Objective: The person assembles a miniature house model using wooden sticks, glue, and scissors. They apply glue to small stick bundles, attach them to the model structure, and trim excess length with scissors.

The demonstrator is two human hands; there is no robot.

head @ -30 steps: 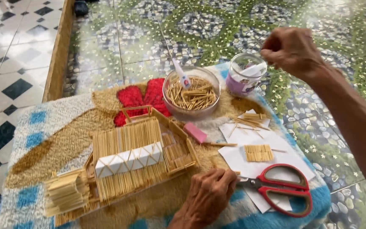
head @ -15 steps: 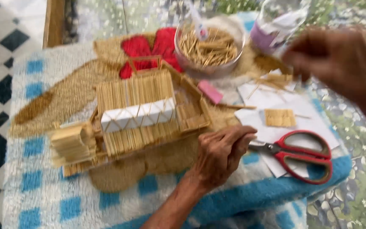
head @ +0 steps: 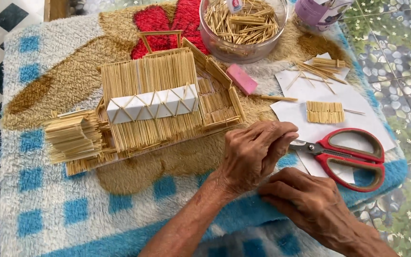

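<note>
Beside scissors (head: 346, 154), right hand (head: 310, 202) has dropped from jar (head: 319, 12) to touch curled left hand (head: 255, 154), both empty.

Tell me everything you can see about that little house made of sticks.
The stick model house looks built from thin, pale wooden sticks laid side by side. Its sloped roof carries a white band crossed by zigzag sticks. Low stick walls enclose a yard on its right, and a stack of stick panels adjoins its left end. A small open frame stands behind it. It sits upright on the fluffy towel, just beyond the left hand, which does not touch it.
</note>
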